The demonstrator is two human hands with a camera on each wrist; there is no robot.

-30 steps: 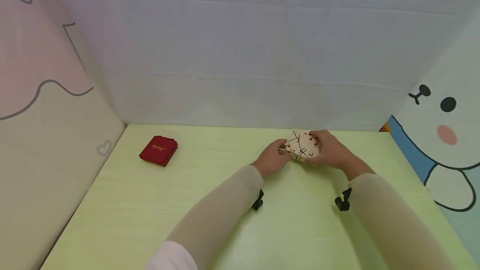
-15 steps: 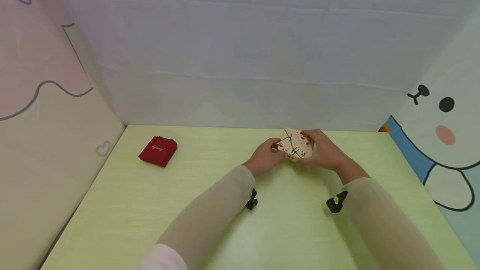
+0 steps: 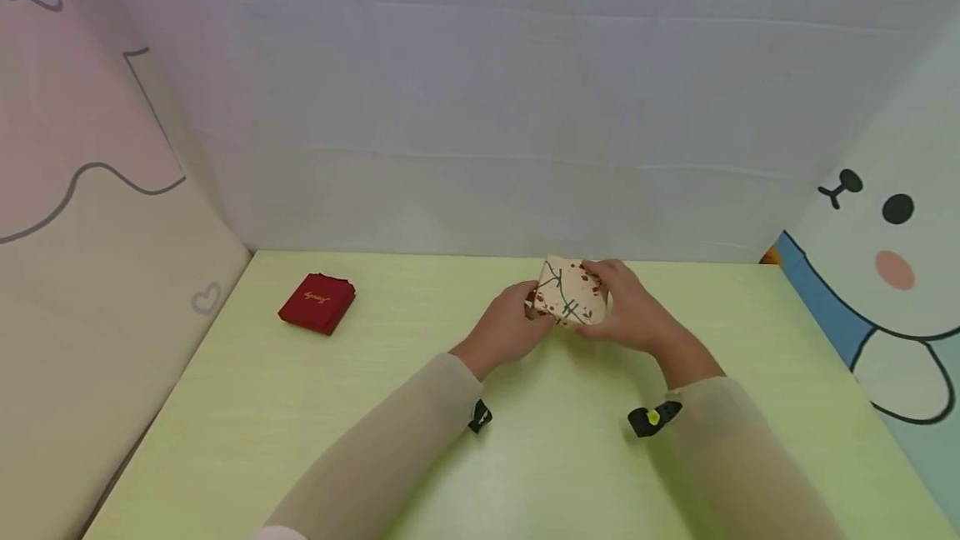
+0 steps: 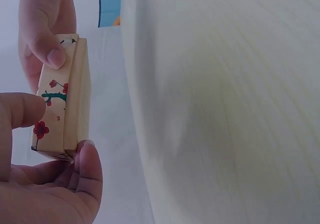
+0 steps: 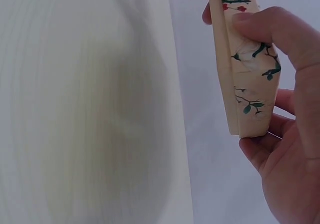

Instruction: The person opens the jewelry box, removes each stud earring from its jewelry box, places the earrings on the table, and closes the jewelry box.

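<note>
Both hands hold a small cream cardboard box (image 3: 570, 292) printed with red blossoms and green branches, near the back of the table. The left hand (image 3: 506, 327) grips its left end with thumb and curled fingers. On the opposite side the right hand (image 3: 633, 311) grips the box, its thumb (image 5: 257, 26) pressed along the printed side wall. A seam between lid and base runs along the box's side (image 4: 62, 93) in the left wrist view. In both wrist views the box appears raised off the tabletop, with a shadow beneath.
A dark red square box (image 3: 317, 303) with gold lettering lies at the left of the pale green table (image 3: 420, 307). A white cloth wall (image 3: 480, 148) rises along the back edge. Side panels with cartoon prints, one a white bear face (image 3: 885, 273), stand left and right.
The two hands have moved left along the table's back, carrying the patterned box with them. The red box stays where it was.
</note>
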